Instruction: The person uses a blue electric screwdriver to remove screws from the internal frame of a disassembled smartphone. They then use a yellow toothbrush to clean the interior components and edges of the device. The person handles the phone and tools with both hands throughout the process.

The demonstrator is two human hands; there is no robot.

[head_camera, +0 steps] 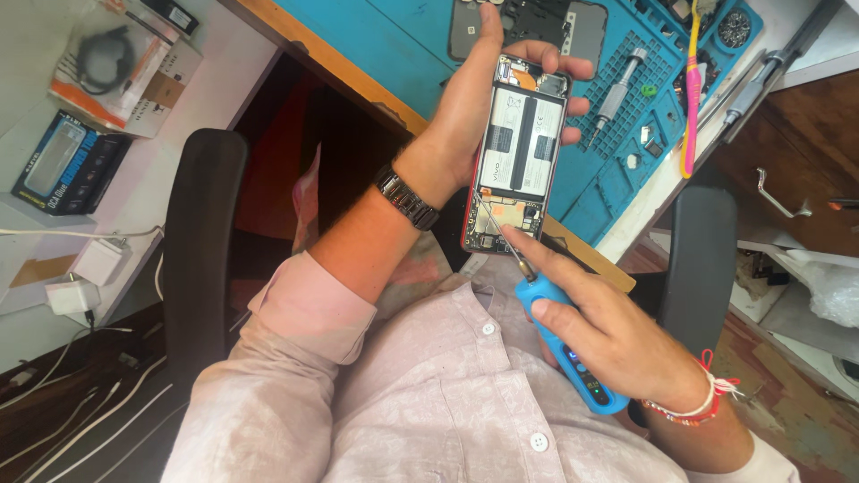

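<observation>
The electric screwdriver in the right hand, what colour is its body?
Bright blue electric screwdriver, head view.

glossy blue plastic screwdriver [573, 358] w/ metal bit, matt blue rubbery mat [617, 170], wood desk edge [313, 49].

The person wears a pale pink shirt [420, 394] with small white buttons, the sleeves rolled up near the elbows. On the left wrist there is a black metal watch [407, 197]. On the right wrist there are thread bracelets [702, 398], red, white and beaded
</observation>
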